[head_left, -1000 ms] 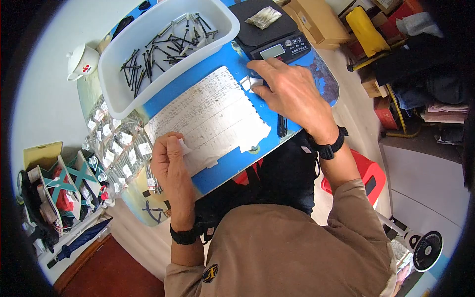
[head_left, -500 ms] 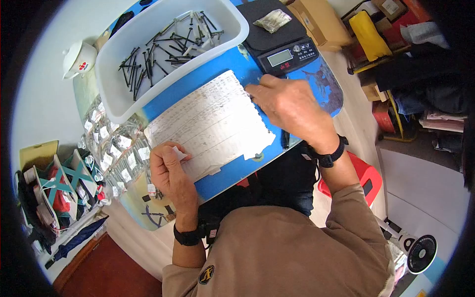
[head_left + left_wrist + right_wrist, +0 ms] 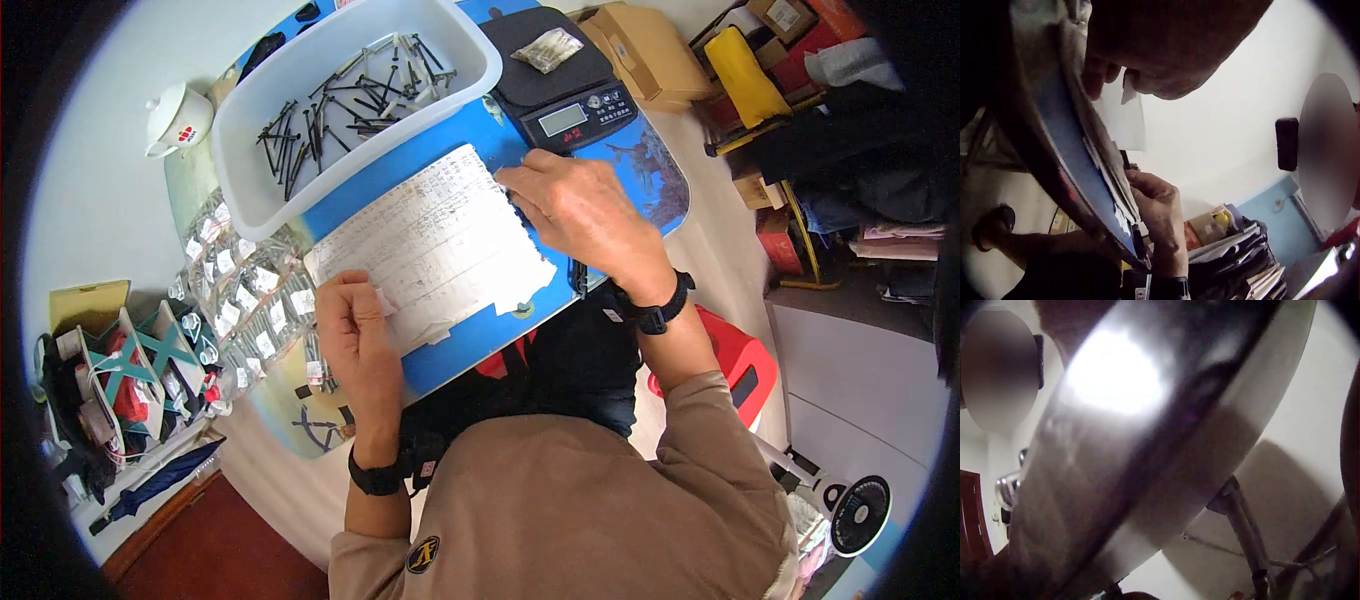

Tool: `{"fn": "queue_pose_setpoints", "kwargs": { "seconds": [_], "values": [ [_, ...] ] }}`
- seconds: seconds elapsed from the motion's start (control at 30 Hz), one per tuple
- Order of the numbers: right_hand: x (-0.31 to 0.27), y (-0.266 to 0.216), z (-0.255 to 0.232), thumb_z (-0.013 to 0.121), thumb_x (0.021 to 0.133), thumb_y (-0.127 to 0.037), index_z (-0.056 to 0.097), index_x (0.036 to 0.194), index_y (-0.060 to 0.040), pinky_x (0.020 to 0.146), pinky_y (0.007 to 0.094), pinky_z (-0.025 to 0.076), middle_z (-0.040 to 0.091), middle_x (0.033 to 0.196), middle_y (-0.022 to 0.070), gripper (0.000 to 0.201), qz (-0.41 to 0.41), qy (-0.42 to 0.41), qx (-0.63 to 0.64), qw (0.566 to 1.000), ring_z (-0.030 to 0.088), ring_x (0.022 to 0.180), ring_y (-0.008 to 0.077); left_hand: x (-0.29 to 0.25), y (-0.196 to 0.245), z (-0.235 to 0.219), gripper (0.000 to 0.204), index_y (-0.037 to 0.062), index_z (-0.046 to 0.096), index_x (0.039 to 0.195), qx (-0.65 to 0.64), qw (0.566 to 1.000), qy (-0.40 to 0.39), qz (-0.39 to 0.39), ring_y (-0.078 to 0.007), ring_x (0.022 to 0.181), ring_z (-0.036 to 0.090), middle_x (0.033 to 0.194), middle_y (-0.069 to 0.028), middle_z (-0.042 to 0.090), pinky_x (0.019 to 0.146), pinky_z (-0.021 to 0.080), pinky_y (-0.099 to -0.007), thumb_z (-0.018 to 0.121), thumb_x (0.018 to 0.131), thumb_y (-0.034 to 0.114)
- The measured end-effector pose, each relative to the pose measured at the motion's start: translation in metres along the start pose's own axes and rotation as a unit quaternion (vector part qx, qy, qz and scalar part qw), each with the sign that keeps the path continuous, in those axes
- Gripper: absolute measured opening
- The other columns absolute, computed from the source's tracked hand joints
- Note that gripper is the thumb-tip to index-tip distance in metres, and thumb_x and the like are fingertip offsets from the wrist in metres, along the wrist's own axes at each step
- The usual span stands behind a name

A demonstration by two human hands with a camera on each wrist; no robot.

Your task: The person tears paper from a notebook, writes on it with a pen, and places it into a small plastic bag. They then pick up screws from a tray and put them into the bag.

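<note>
A worn notebook (image 3: 440,240) with handwritten lines and ragged edges lies on the blue tabletop (image 3: 455,365). At its left side my left hand (image 3: 358,325) has its fingers curled in. In the left wrist view, a small white piece of paper (image 3: 1127,94) sticks out from the pinch of that hand. Over the notebook's right edge, my right hand (image 3: 590,215) is bent, thumb and forefinger tips right at the edge. Whether it grips the edge or something small I cannot tell.
Behind the notebook stands a white plastic tub (image 3: 335,180) holding dark bolts. A digital scale (image 3: 565,90) carries a small clear bag (image 3: 547,50). Labelled bags (image 3: 240,300) cover the left side, near a lidded white mug (image 3: 180,120). A dark pen-like object (image 3: 579,278) lies near the front edge.
My right hand has moved slightly left and down to the notebook's edge; the crumpled white scrap beside its fingers is no longer visible. My left hand has shifted slightly, keeping its paper.
</note>
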State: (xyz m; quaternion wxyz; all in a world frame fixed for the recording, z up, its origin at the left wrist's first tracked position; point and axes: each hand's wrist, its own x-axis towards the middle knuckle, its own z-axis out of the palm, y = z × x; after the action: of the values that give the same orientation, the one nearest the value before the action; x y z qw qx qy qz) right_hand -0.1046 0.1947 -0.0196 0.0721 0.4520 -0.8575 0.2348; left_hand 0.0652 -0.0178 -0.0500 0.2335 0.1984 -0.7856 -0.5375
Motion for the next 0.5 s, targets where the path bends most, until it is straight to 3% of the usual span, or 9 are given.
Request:
{"fn": "queue_pose_setpoints", "kwargs": {
  "seconds": [0.1, 0.17, 0.2, 0.3, 0.5],
  "values": [
    [-0.002, -0.002, -0.006, 0.063, 0.074, 0.001, 0.066, 0.087, 0.0000, 0.062, 0.0427, 0.053, 0.061, 0.079, 0.0164, 0.014, 0.008, 0.024, 0.004, 1.000, 0.066, 0.075, 0.0344, 0.006, 0.037, 0.005, 0.016, -0.0002, 0.057, 0.093, 0.091, 0.995, -0.021, 0.040, -0.0151, 0.096, 0.056, 0.108, -0.0099, 0.059, 0.081, 0.047, -0.0275, 0.052, 0.102, 0.012],
    [-0.004, -0.001, -0.005, 0.064, 0.073, 0.001, 0.067, 0.087, 0.0001, 0.064, 0.0417, 0.053, 0.061, 0.079, 0.0155, 0.014, 0.009, 0.037, -0.005, 0.999, 0.066, 0.076, 0.0329, 0.014, 0.054, 0.012, 0.010, -0.0025, 0.056, 0.091, 0.113, 0.984, -0.050, 0.127, -0.0283, 0.101, 0.059, 0.110, -0.0183, 0.060, 0.086, 0.047, -0.0359, 0.058, 0.096, 0.005],
    [-0.005, 0.000, -0.003, 0.064, 0.072, 0.001, 0.068, 0.086, 0.0001, 0.066, 0.0408, 0.053, 0.061, 0.080, 0.0147, 0.014, 0.008, 0.048, -0.015, 0.999, 0.065, 0.077, 0.0314, 0.019, 0.060, 0.018, 0.010, -0.0025, 0.056, 0.091, 0.116, 0.984, -0.051, 0.129, -0.0283, 0.101, 0.059, 0.110, -0.0183, 0.060, 0.086, 0.047, -0.0359, 0.058, 0.096, 0.005],
    [-0.007, 0.004, 0.001, 0.065, 0.070, -0.001, 0.068, 0.084, 0.0002, 0.074, 0.0397, 0.052, 0.062, 0.083, 0.0129, 0.014, -0.024, 0.040, -0.032, 0.998, 0.062, 0.083, 0.0293, 0.046, 0.063, 0.041, 0.009, -0.0038, 0.057, 0.090, 0.172, 0.962, -0.081, 0.196, -0.0413, 0.107, 0.059, 0.117, -0.0260, 0.061, 0.093, 0.046, -0.0451, 0.060, 0.092, 0.004],
    [-0.014, 0.001, 0.000, 0.065, 0.068, -0.003, 0.067, 0.084, -0.0001, 0.082, 0.0391, 0.049, 0.059, 0.090, 0.0122, 0.016, -0.003, 0.022, -0.017, 1.000, 0.058, 0.091, 0.0297, 0.077, 0.029, 0.070, 0.015, -0.0036, 0.057, 0.089, 0.218, 0.950, -0.108, 0.197, -0.0400, 0.107, 0.059, 0.114, -0.0236, 0.065, 0.094, 0.045, -0.0461, 0.060, 0.094, 0.010]
  ]
}}
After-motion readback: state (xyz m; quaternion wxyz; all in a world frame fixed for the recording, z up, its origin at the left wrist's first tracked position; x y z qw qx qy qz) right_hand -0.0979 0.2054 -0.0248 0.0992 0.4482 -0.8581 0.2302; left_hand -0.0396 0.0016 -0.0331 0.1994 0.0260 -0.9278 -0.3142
